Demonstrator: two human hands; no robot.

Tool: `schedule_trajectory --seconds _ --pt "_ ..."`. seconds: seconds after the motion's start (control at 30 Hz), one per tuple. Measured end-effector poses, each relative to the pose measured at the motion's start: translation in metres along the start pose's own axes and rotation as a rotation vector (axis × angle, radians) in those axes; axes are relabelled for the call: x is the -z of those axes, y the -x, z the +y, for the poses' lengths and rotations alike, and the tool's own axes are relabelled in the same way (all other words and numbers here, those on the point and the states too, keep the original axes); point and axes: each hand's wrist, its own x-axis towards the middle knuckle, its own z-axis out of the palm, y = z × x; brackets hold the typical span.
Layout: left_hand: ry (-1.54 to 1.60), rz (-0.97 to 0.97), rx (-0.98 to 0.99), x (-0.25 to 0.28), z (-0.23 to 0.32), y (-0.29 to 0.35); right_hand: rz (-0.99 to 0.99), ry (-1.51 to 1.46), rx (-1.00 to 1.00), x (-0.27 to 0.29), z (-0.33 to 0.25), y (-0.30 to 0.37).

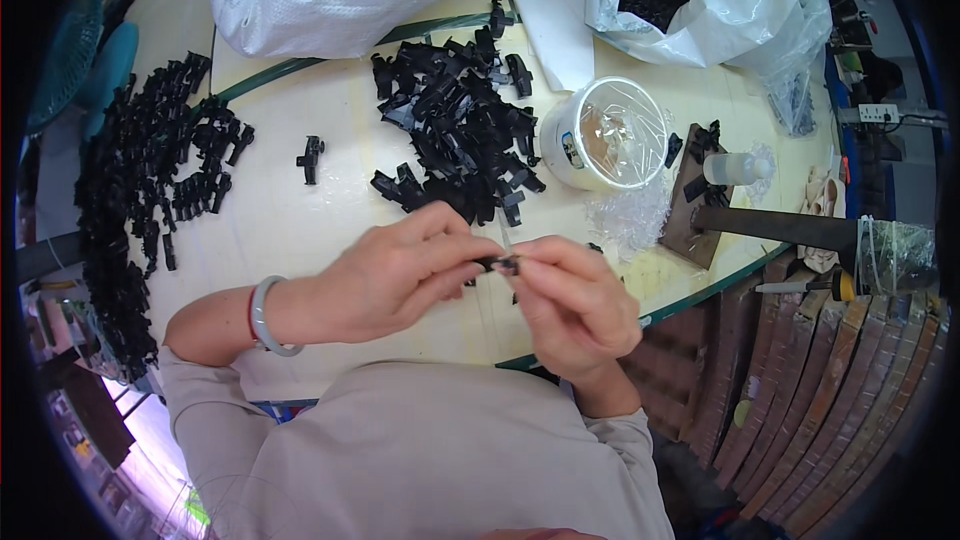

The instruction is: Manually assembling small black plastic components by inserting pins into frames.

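A small black plastic part (498, 265) is pinched between my two hands, in front of a heap of similar parts. My left hand (405, 265), closed, grips its left side. The fingers of my right hand (578, 302) are pinched together at its right end. A thin, pale, translucent strip (506, 233) shows just above the fingertips; which hand has it, if either, I cannot make out. The fingers hide most of the part. Beyond them lies the heap of black plastic parts (455, 115). One single black part (311, 159) lies apart, left of the heap.
Many black parts (130, 180) cover the table's left side. A white tub (562, 145) holding clear plastic stands right of the heap, beside small clear pieces (628, 218). White sacks (320, 10) line the back. A metal arm (770, 224) and small bottle (733, 169) are at right.
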Motion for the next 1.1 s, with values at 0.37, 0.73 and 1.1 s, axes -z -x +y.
schedule_trajectory --seconds 0.37,0.73,1.1 --pt "0.867 0.057 0.198 -0.002 -0.016 -0.001 0.021 -0.116 -0.040 -0.009 0.013 0.013" --pt "1.030 0.025 0.274 -0.001 -0.013 -0.004 0.044 -0.282 -0.226 -0.009 0.016 0.016" --pt "1.166 -0.089 0.412 0.002 -0.008 -0.004 -0.005 0.027 -0.041 -0.007 0.018 0.013"
